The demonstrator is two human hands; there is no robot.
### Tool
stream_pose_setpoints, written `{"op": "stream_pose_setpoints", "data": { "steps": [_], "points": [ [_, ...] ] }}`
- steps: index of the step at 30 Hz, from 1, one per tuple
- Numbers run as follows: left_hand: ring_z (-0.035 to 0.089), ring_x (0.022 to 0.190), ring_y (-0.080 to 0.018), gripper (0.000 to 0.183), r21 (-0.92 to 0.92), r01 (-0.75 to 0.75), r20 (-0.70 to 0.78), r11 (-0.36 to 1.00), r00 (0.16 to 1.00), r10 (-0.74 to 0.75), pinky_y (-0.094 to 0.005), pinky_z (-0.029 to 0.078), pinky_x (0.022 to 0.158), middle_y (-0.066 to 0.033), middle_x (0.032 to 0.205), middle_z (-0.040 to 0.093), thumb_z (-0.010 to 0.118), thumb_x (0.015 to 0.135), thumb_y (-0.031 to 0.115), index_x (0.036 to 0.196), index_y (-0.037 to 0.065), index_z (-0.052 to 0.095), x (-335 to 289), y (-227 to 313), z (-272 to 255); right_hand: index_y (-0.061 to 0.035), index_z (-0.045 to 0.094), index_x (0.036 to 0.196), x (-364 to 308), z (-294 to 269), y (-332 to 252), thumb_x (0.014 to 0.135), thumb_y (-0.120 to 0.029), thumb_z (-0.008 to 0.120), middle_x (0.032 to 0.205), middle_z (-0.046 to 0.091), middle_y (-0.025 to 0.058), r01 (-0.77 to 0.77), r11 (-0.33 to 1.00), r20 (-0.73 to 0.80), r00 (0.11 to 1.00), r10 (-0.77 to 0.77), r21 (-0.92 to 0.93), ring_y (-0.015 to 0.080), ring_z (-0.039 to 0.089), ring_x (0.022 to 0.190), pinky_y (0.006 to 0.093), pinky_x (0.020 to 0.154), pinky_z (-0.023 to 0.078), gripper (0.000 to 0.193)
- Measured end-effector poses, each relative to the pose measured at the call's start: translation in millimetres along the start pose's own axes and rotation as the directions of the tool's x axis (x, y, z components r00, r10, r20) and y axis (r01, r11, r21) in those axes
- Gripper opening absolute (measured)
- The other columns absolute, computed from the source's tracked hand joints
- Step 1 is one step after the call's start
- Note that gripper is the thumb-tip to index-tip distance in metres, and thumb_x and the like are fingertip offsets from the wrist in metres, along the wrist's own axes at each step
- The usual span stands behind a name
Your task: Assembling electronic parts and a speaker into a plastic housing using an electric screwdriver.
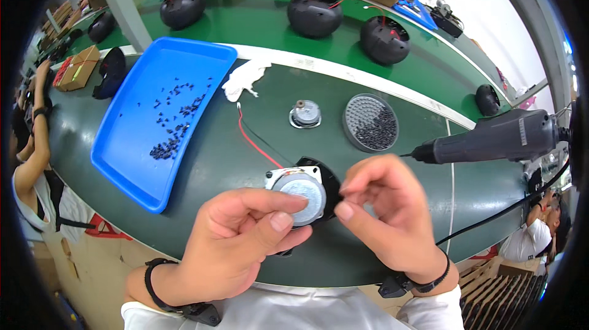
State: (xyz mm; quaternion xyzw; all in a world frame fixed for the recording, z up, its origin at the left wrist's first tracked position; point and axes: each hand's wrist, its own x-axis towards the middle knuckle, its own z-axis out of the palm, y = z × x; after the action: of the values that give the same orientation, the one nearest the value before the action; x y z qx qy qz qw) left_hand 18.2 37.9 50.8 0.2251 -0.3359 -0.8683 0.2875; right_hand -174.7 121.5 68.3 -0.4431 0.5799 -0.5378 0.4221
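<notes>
Just in front of me is a speaker driver (305, 192) with a round silver magnet, a white frame and a red wire (254, 145) trailing up from it. Around and beneath it shows part of a black plastic shell (330, 181). My left hand (242, 235) has its thumb and fingers closed at the magnet's near left side. To the right, my right hand (392, 213) is pinched close to the shell's right edge; whatever sits between its fingertips is hidden or too small to name. Beyond them lies another small speaker driver (305, 113).
A blue tray (126, 146) with small black parts lies left; a round dish (362, 137) of dark screws stands at back right. A power screwdriver (491, 137) hangs at right, its cord crossing the table. White tissue (245, 78) lies behind. Black round shells (315, 14) rest on the green belt.
</notes>
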Motion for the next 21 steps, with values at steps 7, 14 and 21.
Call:
{"op": "stream_pose_setpoints", "data": {
  "steps": [7,14,21],
  "points": [
    [0.065,0.106,-0.0248,0.018,-0.055,0.071,0.085,0.996,0.994,-0.066,-0.0425,0.056,0.094,-0.0158,0.117,0.063,0.053,0.096,0.001,0.112,0.001,0.061,0,0,-1,-0.0054,0.054,0.107,11,15,-10,0.063,-0.002,0.082,0.113,0.062,0.0152,0.475,0.73,0.164,0.873,-0.459,-0.491,0.0257,0.061,0.097,0.033,0.081,0.048,0.053],
    [0.051,0.126,-0.0273,0.024,0.191,-0.005,0.19,0.982,0.981,-0.032,-0.0387,0.048,0.099,-0.0209,0.131,0.053,0.054,0.092,-0.009,0.112,-0.001,0.064,-8,8,3,-0.0034,0.053,0.1,8,14,-11,0.06,0.003,0.083,0.109,0.062,0.019,0.449,0.821,0.088,0.889,-0.449,-0.351,0.0244,0.064,0.096,0.0339,0.078,0.053,0.05],
    [0.037,0.134,-0.0383,0.093,0.88,-0.431,0.331,0.197,0.857,0.396,-0.0444,0.031,0.109,-0.031,0.145,0.032,0.091,0.062,0.03,0.137,0.002,0.043,-37,15,-38,-0.0061,0.045,0.095,13,9,-8,0.063,-0.003,0.082,0.113,0.057,0.0177,0.296,0.886,0.075,0.955,-0.288,-0.358,0.0192,0.056,0.103,0.0323,0.096,0.041,0.049]
  ]
}}
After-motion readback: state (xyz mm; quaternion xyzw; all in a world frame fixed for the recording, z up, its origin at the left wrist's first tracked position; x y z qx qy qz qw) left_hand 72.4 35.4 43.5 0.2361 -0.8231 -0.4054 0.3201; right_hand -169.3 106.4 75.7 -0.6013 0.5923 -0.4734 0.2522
